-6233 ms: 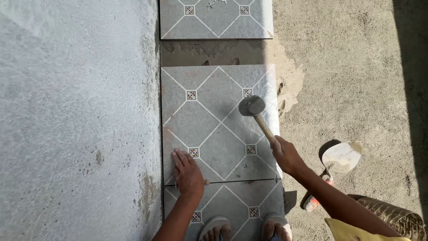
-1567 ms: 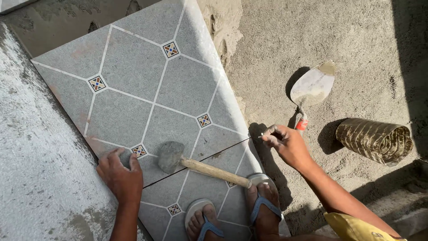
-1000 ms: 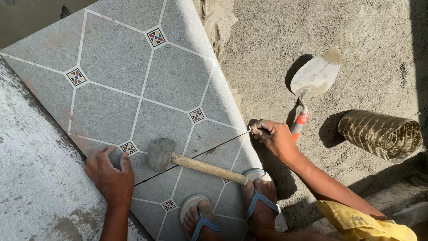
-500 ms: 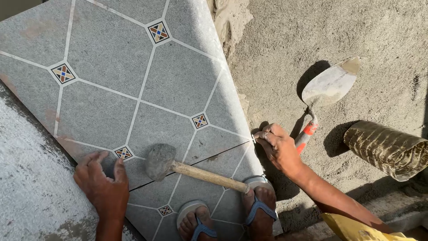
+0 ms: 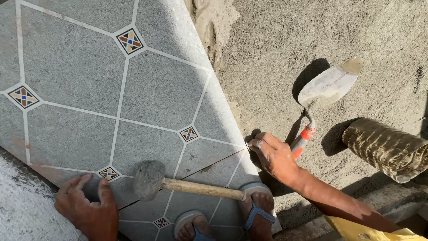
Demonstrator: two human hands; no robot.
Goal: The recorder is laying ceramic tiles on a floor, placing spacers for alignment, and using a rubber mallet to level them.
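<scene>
The right hand (image 5: 275, 155) had its grip pinched nearly closed at the corner of the large grey patterned tile (image 5: 133, 89), fingertips pressed to the tile's edge where it met the sandy mortar bed (image 5: 276, 53); whether anything thin sat between the fingers could not be told. The left hand (image 5: 87, 209) had a loose, half-open grip laid over the opposite edge of the same tile, fingers curled on its surface and clasping nothing else, just beside a rough grey strip of floor (image 5: 22, 214). Between the two grips a rubber mallet (image 5: 178, 184) lay loose on the tile, its head near the left hand and its wooden handle pointing toward a sandalled foot (image 5: 256, 207) (a second foot stood beside it). Just beyond the right grip a trowel (image 5: 323, 96) stood stuck in the mortar, and farther out lay a rolled mesh tube (image 5: 385, 147).

The likely risks: with fingertips under or against the edge, the tile could have dropped and pinched them; an uneven lift from one corner could have cracked it or disturbed the bed; and any tilt could have sent the unheld mallet sliding toward the toes.
</scene>
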